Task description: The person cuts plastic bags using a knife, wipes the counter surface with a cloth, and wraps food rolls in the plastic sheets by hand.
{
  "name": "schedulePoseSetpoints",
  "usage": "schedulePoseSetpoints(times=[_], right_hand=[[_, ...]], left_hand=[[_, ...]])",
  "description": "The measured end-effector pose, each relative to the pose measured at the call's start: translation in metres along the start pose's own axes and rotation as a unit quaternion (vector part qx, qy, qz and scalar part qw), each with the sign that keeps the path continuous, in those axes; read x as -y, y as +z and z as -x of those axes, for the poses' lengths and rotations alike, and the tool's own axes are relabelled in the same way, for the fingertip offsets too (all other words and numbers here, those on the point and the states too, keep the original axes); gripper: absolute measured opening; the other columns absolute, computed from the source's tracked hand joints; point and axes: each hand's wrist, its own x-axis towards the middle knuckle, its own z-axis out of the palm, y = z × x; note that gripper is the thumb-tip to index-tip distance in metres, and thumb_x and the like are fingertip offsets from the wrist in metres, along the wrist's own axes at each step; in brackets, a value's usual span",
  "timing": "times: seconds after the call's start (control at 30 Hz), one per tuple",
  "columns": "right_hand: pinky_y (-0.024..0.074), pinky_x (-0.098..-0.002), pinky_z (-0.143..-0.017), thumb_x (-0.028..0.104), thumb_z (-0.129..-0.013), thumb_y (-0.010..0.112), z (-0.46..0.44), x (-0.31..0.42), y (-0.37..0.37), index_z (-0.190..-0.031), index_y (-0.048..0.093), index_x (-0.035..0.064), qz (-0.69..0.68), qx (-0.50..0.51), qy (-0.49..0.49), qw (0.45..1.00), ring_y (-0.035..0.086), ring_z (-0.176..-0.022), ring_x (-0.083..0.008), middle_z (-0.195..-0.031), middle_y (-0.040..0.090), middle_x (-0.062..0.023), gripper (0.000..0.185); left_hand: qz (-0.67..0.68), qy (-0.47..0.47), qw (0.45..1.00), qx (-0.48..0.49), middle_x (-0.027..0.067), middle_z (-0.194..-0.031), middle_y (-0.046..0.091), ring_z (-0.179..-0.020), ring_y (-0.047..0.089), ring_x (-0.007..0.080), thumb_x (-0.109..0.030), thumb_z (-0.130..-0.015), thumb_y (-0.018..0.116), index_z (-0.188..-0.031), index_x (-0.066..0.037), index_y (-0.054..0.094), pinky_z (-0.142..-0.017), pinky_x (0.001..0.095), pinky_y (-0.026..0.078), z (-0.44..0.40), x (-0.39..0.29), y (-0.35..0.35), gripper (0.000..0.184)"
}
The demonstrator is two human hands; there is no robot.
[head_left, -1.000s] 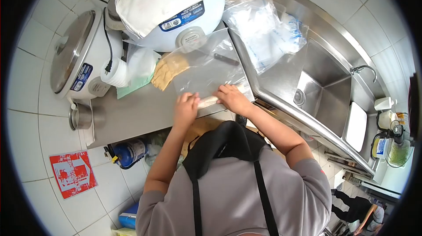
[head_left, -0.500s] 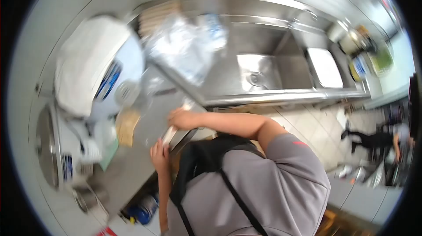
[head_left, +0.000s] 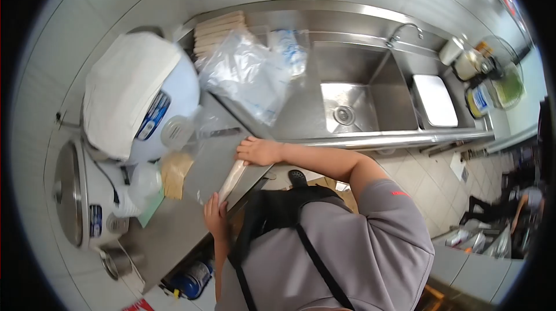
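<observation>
A long, cream-coloured, roll-shaped piece [head_left: 233, 180] lies along the near edge of the steel counter, spanning the space between my hands. I cannot make out what it is. My left hand [head_left: 215, 215] closes on its lower end, near the counter's edge. At the upper end, my right hand [head_left: 258, 152] rests over it with the fingers curled down. A clear plastic sheet or bag [head_left: 211, 157] lies flat on the counter just beyond the roll.
A large cooker under white cloth [head_left: 127, 85] and a steel-lidded one [head_left: 69, 195] stand left. Behind are a stack of beige pieces [head_left: 220, 30] and a plastic bag [head_left: 243, 73]. A sink [head_left: 347, 94] is to the right; another person [head_left: 509, 204] is at far right.
The view has steadied and shifted slightly, so the scene sits a little lower and further right. Both hands stay on the roll, and more of it shows between them.
</observation>
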Motion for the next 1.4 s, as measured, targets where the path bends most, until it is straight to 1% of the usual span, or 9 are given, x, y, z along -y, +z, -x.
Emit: schedulePoseSetpoints(times=[0.23, 0.33, 0.47, 0.6, 0.67, 0.87, 1.0, 1.2, 1.4], right_hand=[[0.0354, -0.0384, -0.09, 0.037, -0.091, 0.048, -0.009, -0.019, -0.023, -0.127, 0.046, 0.0035, -0.041, -0.016, -0.028, 0.999, 0.048, -0.105, -0.0247, -0.107, 0.051, -0.0108, 0.049], [0.0385, -0.0411, -0.088, 0.036, -0.088, 0.055, -0.027, -0.053, -0.071, -0.124, 0.049, 0.0031, -0.01, -0.13, -0.026, 0.991, 0.049, -0.103, -0.0293, -0.111, 0.051, -0.0144, 0.049], [0.0451, -0.0423, -0.081, 0.023, -0.08, 0.066, -0.066, -0.177, -0.11, -0.102, 0.063, 0.0022, 0.041, -0.293, 0.091, 0.951, 0.055, -0.091, -0.0344, -0.101, 0.059, -0.0156, 0.031], [0.0467, -0.0421, -0.081, 0.014, -0.08, 0.061, -0.1, -0.289, -0.146, -0.083, 0.067, 0.0032, 0.117, -0.247, 0.236, 0.933, 0.056, -0.092, -0.0339, -0.092, 0.062, -0.0158, 0.013], [0.047, -0.0429, -0.082, 0.012, -0.079, 0.058, -0.122, -0.335, -0.148, -0.086, 0.066, 0.0029, 0.143, -0.201, 0.336, 0.909, 0.057, -0.095, -0.0335, -0.093, 0.062, -0.0158, 0.014], [0.0483, -0.0442, -0.083, 0.015, -0.083, 0.051, -0.179, -0.434, -0.132, -0.099, 0.064, 0.0073, 0.199, -0.161, 0.347, 0.902, 0.06, -0.098, -0.0344, -0.106, 0.062, -0.0151, 0.022], [0.0464, -0.0471, -0.088, 0.023, -0.085, 0.051, -0.21, -0.411, -0.144, -0.11, 0.061, 0.008, 0.141, -0.034, 0.455, 0.878, 0.054, -0.107, -0.0336, -0.114, 0.058, -0.0134, 0.031], [0.0466, -0.0465, -0.089, 0.036, -0.08, 0.057, -0.216, -0.447, -0.124, -0.11, 0.06, 0.005, 0.195, -0.019, 0.363, 0.911, 0.053, -0.109, -0.0344, -0.115, 0.057, -0.0184, 0.043], [0.0473, -0.0461, -0.087, 0.03, -0.07, 0.068, -0.222, -0.452, -0.127, -0.111, 0.058, 0.0037, 0.147, -0.029, 0.376, 0.914, 0.055, -0.106, -0.0367, -0.112, 0.058, -0.0211, 0.05]], left_hand=[[0.014, -0.097, 0.995, 0.001, 0.0164, -0.118, 0.057, -0.114, 0.049, 0.0366, -0.03, -0.077, 0.07, -0.122, 0.0, 0.053, -0.099, 0.0444, 0.036, 0.014, 0.004, -0.026, 0.057], [-0.118, -0.102, 0.984, -0.088, 0.0169, -0.122, 0.055, -0.119, 0.046, 0.0369, -0.032, -0.076, 0.071, -0.124, 0.001, 0.05, -0.101, 0.0458, 0.034, -0.003, -0.031, -0.028, 0.062], [-0.106, -0.061, 0.992, -0.01, 0.0176, -0.12, 0.055, -0.118, 0.047, 0.0373, -0.024, -0.08, 0.068, -0.125, -0.001, 0.049, -0.1, 0.0466, 0.035, -0.023, -0.044, 0.013, 0.054], [-0.061, -0.043, 0.997, 0.016, 0.0145, -0.111, 0.058, -0.101, 0.056, 0.0334, -0.017, -0.08, 0.066, -0.12, -0.004, 0.052, -0.086, 0.0429, 0.043, -0.032, -0.037, 0.039, 0.045], [-0.08, -0.086, 0.992, 0.051, 0.0102, -0.104, 0.062, -0.093, 0.059, 0.0304, -0.016, -0.077, 0.068, -0.119, -0.008, 0.054, -0.079, 0.0404, 0.045, -0.035, -0.038, 0.037, 0.045], [-0.084, -0.099, 0.991, 0.018, 0.0073, -0.106, 0.061, -0.094, 0.058, 0.0277, -0.022, -0.079, 0.066, -0.115, -0.009, 0.056, -0.081, 0.0394, 0.043, -0.046, -0.055, 0.03, 0.04], [-0.087, -0.133, 0.987, 0.015, 0.0073, -0.107, 0.06, -0.096, 0.056, 0.0265, -0.024, -0.079, 0.066, -0.119, -0.009, 0.055, -0.083, 0.0395, 0.041, -0.048, -0.066, 0.025, 0.044], [-0.1, -0.165, 0.98, 0.041, 0.0086, -0.109, 0.058, -0.1, 0.054, 0.0275, -0.025, -0.08, 0.065, -0.121, -0.008, 0.054, -0.086, 0.0403, 0.04, -0.049, -0.07, 0.028, 0.046], [-0.062, -0.149, 0.987, 0.016, 0.0083, -0.111, 0.056, -0.098, 0.053, 0.0277, -0.021, -0.077, 0.068, -0.122, -0.009, 0.054, -0.087, 0.0407, 0.04, -0.056, -0.07, 0.02, 0.048]])
